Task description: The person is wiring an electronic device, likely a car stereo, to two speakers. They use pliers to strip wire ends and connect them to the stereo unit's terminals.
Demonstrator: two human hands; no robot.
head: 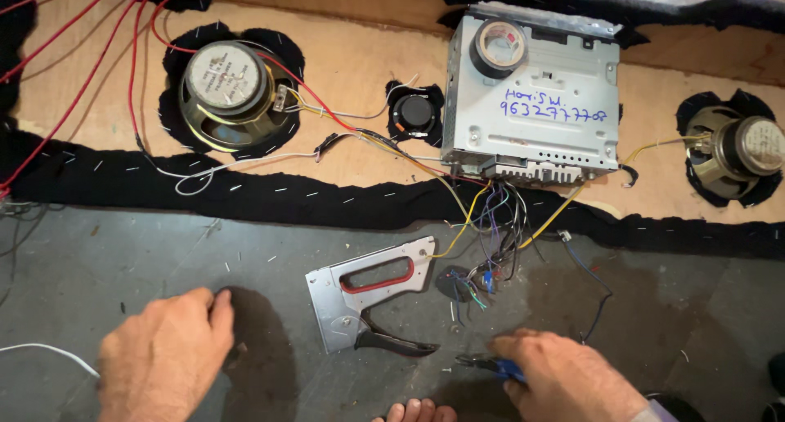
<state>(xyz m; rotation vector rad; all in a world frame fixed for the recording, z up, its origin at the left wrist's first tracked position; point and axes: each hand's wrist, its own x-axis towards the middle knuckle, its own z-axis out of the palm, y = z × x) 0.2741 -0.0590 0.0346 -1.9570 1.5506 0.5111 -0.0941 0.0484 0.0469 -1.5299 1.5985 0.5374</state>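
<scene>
Both hands resting low on grey floor, staple gun (372,295) lying between them.
Right hand (564,377) gripping blue-handled pliers (491,364); left hand (168,352) lying loosely curled, holding nothing, beside dark patch (262,340); wires (486,250) trailing from metal stereo unit (531,103).

You look down on a grey concrete floor (123,258) that fills the lower half of the frame, scuffed and strewn with small staples. A darker damp patch (646,299) spreads at the lower right. Across the upper half lies a plywood board (360,70), edged with black fabric (270,197). The light is even and soft.
</scene>
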